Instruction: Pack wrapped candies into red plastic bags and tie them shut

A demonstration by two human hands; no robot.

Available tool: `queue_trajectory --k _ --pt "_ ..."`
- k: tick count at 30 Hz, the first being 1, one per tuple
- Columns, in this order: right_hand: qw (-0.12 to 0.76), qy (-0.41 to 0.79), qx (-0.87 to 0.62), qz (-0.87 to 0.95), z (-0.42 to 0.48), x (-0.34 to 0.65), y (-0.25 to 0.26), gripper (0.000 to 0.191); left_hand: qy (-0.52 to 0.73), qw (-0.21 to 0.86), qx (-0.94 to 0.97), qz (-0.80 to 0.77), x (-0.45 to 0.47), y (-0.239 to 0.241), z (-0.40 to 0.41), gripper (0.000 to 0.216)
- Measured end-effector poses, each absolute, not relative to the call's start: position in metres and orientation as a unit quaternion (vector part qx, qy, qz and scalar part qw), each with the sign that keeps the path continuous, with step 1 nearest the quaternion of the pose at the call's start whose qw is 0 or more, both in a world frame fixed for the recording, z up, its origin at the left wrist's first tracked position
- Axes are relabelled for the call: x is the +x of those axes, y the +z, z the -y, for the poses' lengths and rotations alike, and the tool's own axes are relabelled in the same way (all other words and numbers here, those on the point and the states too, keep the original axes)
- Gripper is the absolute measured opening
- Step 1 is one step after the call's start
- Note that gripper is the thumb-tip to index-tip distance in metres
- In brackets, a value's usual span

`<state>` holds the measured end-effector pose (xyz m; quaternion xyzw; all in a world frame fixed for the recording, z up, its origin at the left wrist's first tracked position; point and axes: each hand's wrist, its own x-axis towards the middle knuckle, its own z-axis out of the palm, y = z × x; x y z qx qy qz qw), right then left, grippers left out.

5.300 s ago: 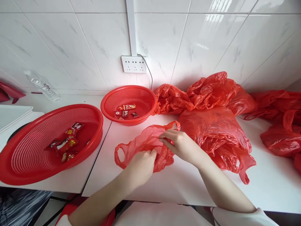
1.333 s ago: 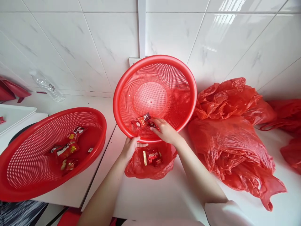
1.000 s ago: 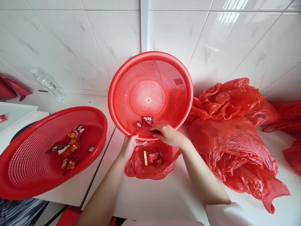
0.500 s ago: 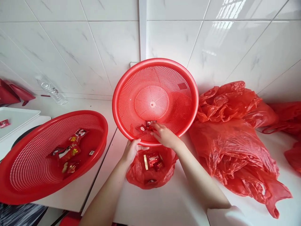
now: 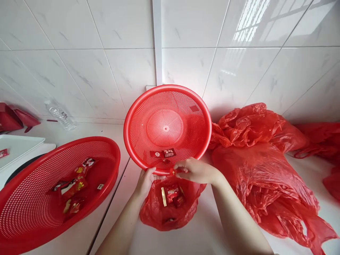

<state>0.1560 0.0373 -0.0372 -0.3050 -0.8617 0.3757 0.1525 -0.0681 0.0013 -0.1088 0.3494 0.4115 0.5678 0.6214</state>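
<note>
A red plastic basket (image 5: pixel 164 92) with perforated walls is tipped toward me, leaning near the wall. At its lower left rim is my left hand (image 5: pixel 145 181), closed with the thumb over the edge; its other fingers partly hide beneath. My right hand (image 5: pixel 198 170) pinches a small red-wrapped candy (image 5: pixel 173 172) at the lower rim, just above an open red plastic bag (image 5: pixel 155 212). Inside the bag lie several wrapped sweets (image 5: pixel 174 193), some red, some gold. Low in the tipped basket rest a dark red packet (image 5: pixel 169 153) and a brighter red one (image 5: pixel 156 154).
On the left, a second red basket (image 5: pixel 114 156) contains several wrapped snacks (image 5: pixel 71 186). A clear plastic bottle (image 5: pixel 62 117) lies behind it, beside a white tray (image 5: pixel 23 143). Crumpled red plastic bags (image 5: pixel 260 170) are heaped on the right. Tiled wall stands behind the table.
My right hand has come out of the tipped basket to its lower rim, a small candy in its fingers. My left hand stays at the rim. The view has tilted upward slightly.
</note>
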Motion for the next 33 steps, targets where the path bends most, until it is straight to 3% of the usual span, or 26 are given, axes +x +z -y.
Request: queue_trajectory --k 3,8,10,14,17,20,25,29,33 --pt "0.128 0.425 -0.287 0.849 -0.037 0.156 -0.039 0.019 0.574 0.616 0.349 -0.412 -0.067 -0.112 -0.001 0.032" --pt "0.292 0.291 -0.366 0.835 -0.052 0.135 -0.063 0.033 0.573 0.625 0.356 -0.393 -0.061 -0.112 0.002 0.035" --pt "0.276 0.258 -0.352 0.856 -0.057 0.128 -0.072 0.036 0.574 0.635 0.362 -0.371 -0.059 -0.11 0.004 0.037" --pt "0.24 0.25 -0.323 0.881 -0.054 0.128 -0.071 0.025 0.583 0.633 0.359 -0.362 -0.058 -0.108 0.003 0.036" --pt "0.21 0.309 -0.309 0.875 -0.044 0.137 -0.055 0.017 0.581 0.643 0.349 -0.356 -0.061 -0.108 0.0 0.035" --pt "0.167 0.384 -0.282 0.863 -0.037 0.142 -0.044 0.02 0.569 0.65 0.346 -0.366 -0.065 -0.109 -0.002 0.035" --pt "0.283 0.263 -0.375 0.843 -0.045 0.124 -0.06 0.036 0.524 0.636 0.393 -0.408 -0.067 -0.117 0.003 0.037" --pt "0.241 0.237 -0.378 0.862 -0.052 0.113 -0.078 0.049 0.51 0.645 0.399 -0.407 -0.062 -0.123 0.006 0.032" --pt "0.232 0.279 -0.305 0.881 -0.047 0.115 -0.072 0.037 0.53 0.647 0.378 -0.398 -0.062 -0.121 0.002 0.028"
